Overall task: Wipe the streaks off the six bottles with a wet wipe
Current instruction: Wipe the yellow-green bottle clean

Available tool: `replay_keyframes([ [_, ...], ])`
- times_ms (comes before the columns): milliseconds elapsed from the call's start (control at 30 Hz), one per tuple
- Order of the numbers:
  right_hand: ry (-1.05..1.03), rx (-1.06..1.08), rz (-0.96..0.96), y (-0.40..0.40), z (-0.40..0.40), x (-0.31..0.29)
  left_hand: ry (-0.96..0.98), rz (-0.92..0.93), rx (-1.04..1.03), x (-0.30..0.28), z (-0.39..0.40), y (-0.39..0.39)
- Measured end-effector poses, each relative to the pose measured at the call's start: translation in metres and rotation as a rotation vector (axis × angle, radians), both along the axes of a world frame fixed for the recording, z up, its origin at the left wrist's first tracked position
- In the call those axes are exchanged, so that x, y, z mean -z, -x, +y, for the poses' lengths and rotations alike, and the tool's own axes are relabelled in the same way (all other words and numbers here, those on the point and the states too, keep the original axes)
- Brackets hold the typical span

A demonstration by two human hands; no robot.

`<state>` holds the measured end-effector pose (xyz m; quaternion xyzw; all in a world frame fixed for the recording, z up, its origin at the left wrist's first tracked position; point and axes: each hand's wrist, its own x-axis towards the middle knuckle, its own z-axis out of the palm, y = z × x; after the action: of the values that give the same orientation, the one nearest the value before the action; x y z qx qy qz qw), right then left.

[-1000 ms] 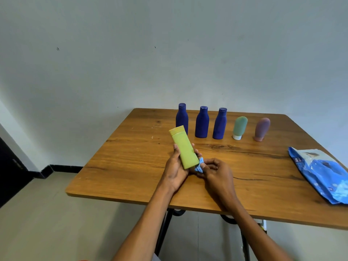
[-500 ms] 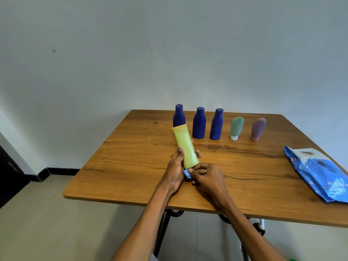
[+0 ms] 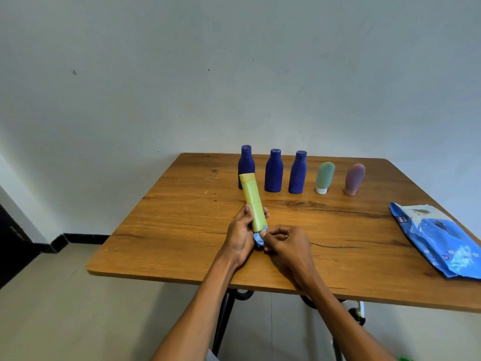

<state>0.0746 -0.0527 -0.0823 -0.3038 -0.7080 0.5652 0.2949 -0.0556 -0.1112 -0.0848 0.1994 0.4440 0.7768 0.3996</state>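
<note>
My left hand [image 3: 240,233] grips the lower part of a tall green bottle [image 3: 252,203], held tilted above the wooden table [image 3: 182,230] with its cap pointing away. My right hand [image 3: 285,243] pinches a bunched blue wet wipe [image 3: 259,238] against the bottle's near end. Behind them stand three dark blue bottles [image 3: 273,171] in a row, the leftmost partly hidden by the green one. To their right stand a pale green tube bottle [image 3: 324,177] on a white cap and a mauve tube bottle [image 3: 354,178].
A blue and white wet wipe pack [image 3: 440,237] lies flat near the table's right edge. The white wall rises right behind the table's far edge. Black table legs and a tiled floor show below the near edge.
The wipe in my right hand has slid from the bottle's right side down to its near end. The bottle now stands a little steeper in my left hand.
</note>
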Motion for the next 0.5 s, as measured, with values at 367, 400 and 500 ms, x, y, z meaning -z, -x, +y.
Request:
replay_keyframes([
  [367, -0.146, 0.041, 0.071, -0.004, -0.001, 0.003, 0.059, 0.191, -0.163, -0.005, -0.001, -0.005],
  [400, -0.152, 0.053, 0.084, -0.004, -0.002, 0.003, 0.07, 0.198, -0.183, -0.005, -0.001, -0.007],
  [500, -0.177, 0.064, 0.093, -0.004, -0.003, 0.004, 0.117, 0.258, -0.239, -0.004, 0.0, -0.009],
])
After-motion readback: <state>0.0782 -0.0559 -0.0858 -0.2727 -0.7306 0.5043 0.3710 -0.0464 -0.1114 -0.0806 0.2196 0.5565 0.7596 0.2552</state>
